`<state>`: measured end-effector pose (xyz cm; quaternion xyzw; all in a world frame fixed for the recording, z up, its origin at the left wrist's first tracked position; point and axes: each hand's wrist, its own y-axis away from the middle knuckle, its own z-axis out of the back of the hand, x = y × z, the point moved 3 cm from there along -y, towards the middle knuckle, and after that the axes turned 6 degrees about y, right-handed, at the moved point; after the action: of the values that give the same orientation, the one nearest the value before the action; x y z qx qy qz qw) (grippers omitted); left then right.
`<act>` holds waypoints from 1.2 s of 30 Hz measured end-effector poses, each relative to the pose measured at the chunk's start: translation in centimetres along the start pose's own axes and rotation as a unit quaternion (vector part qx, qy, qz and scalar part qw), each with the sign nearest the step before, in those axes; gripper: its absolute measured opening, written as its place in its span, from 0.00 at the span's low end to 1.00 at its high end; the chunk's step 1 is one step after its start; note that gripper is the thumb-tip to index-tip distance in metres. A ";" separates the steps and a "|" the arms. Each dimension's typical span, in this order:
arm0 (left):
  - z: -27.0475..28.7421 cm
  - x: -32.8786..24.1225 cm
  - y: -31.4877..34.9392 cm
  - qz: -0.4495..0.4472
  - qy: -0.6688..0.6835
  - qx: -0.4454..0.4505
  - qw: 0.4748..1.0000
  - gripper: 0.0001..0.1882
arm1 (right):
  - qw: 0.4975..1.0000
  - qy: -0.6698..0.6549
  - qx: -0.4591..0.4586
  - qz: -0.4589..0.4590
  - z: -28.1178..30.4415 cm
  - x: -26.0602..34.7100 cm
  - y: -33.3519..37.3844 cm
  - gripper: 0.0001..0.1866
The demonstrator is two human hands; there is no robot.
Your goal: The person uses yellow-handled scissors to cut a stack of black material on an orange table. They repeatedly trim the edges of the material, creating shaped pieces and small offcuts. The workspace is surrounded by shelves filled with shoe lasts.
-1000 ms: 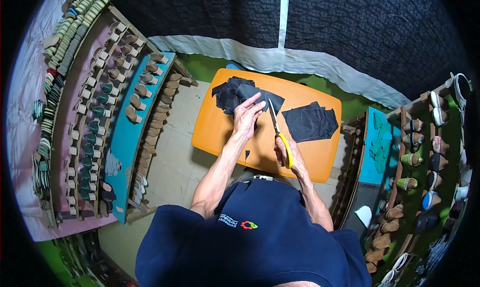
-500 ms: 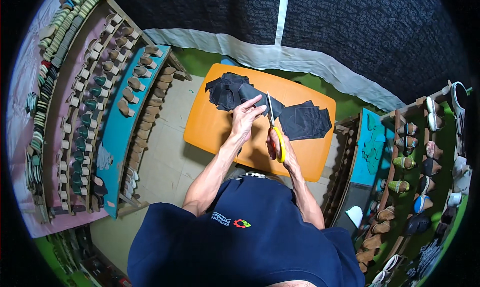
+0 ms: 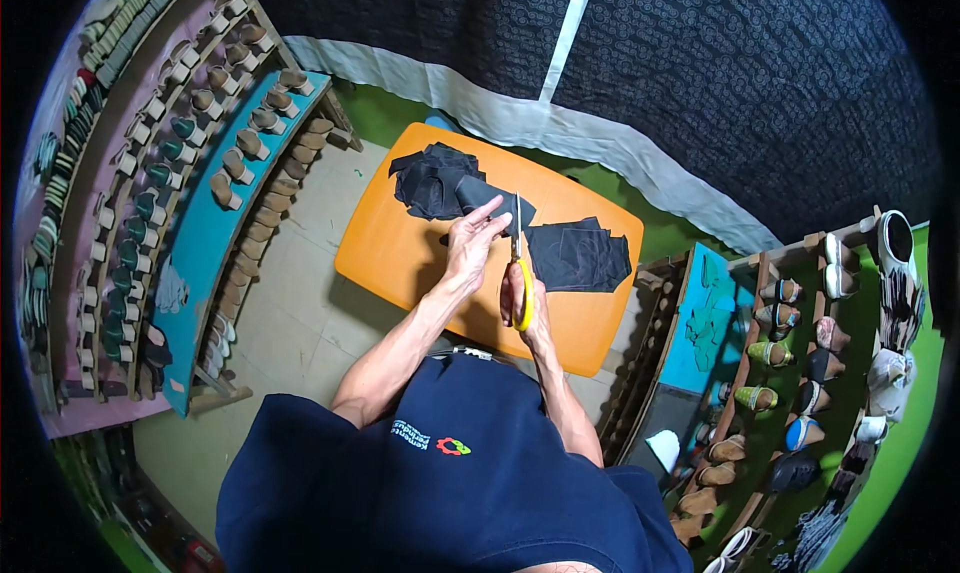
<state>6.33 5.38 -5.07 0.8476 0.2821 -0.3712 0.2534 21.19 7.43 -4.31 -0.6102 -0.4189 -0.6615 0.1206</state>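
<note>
My left hand [image 3: 474,245] has its fingers closed on a dark fabric piece [image 3: 480,192], held above an orange table [image 3: 380,245]. In my right hand [image 3: 527,301] are yellow-handled scissors [image 3: 526,298], gripped by the handles. Their blades point away from me and lie at the piece's right part, close to my left fingertips. Whether the blades are fully together is too small to tell. A loose heap of black fabric pieces [image 3: 422,186] lies on the table behind and left of my hands. A flatter stack of black pieces [image 3: 580,260] lies to the right.
Slanted racks with many shoe forms [image 3: 232,165] stand at the left. On the right are a blue board [image 3: 690,345] with green scraps [image 3: 710,308] and shelves of shoes [image 3: 770,353]. A dark patterned curtain [image 3: 720,103] hangs behind the table.
The whole view has turned slightly, so table and racks sit further left in the picture. Both hands keep their hold on the fabric piece and the scissors, with little movement over the table.
</note>
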 end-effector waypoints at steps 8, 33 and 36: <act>-0.6 0.7 0.4 -0.008 0.032 -0.021 0.999 0.24 | 0.998 0.035 -0.049 -0.008 -0.4 0.0 0.0 0.28; 1.6 3.1 2.1 0.131 0.119 -0.065 0.982 0.22 | 0.981 0.010 -0.118 0.152 0.0 -1.9 -1.0 0.17; 1.9 3.0 1.5 0.117 0.092 -0.045 0.988 0.25 | 0.989 0.032 -0.104 0.104 0.0 -0.8 -0.1 0.17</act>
<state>8.09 3.91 -8.17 0.8932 0.2192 -0.2464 0.3058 21.27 7.23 -5.09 -0.6382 -0.2776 -0.7047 0.1380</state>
